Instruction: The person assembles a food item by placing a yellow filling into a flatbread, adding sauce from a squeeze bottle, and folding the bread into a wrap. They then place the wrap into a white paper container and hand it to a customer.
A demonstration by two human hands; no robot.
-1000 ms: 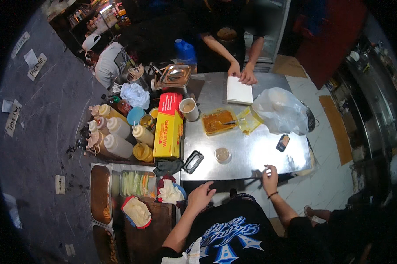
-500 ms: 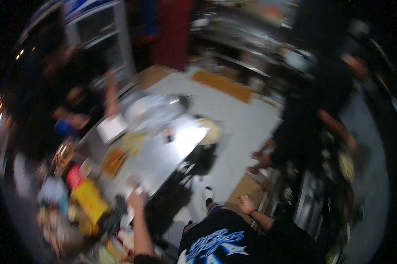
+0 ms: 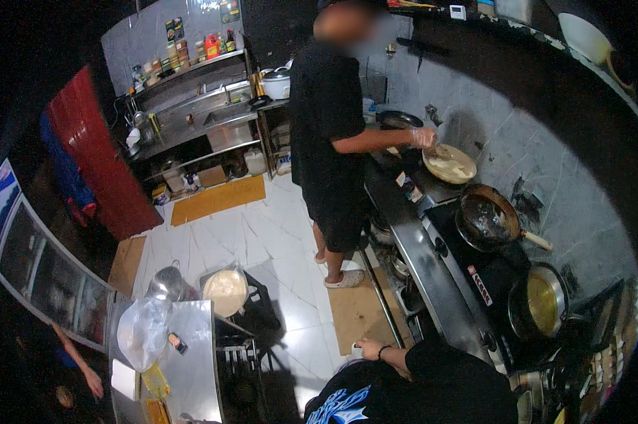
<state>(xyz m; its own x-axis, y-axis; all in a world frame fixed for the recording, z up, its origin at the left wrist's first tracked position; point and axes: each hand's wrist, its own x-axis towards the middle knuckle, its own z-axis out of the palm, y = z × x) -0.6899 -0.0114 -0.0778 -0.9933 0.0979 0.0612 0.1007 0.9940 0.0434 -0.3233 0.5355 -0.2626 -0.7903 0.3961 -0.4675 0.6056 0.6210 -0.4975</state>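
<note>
My right hand (image 3: 368, 348) is low in the middle of the view, in front of my black shirt (image 3: 404, 385), with a dark band at the wrist. Its fingers are curled, and a small white patch shows at the fingertips; whether it is something held or lies behind them I cannot make out. My left hand is out of view. To the right runs a black stove (image 3: 467, 297). On it stand a pot of yellowish liquid (image 3: 543, 297) and a dark, stained wok (image 3: 490, 215) with a wooden handle. Beyond them is a pale bowl of batter (image 3: 450, 166).
A co-worker (image 3: 329, 127) in black stands at the stove, a gloved hand over the pale bowl. Another person's arm (image 3: 82, 364) shows at lower left beside a steel table (image 3: 195, 381). A tub of dough-coloured mix (image 3: 225, 291) stands at its far end. Cardboard (image 3: 354, 311) covers the floor.
My view has swung right toward the stove and grown sharper. The steel table has shifted to the lower left, and my left hand has gone out of view. My right hand stays curled.
</note>
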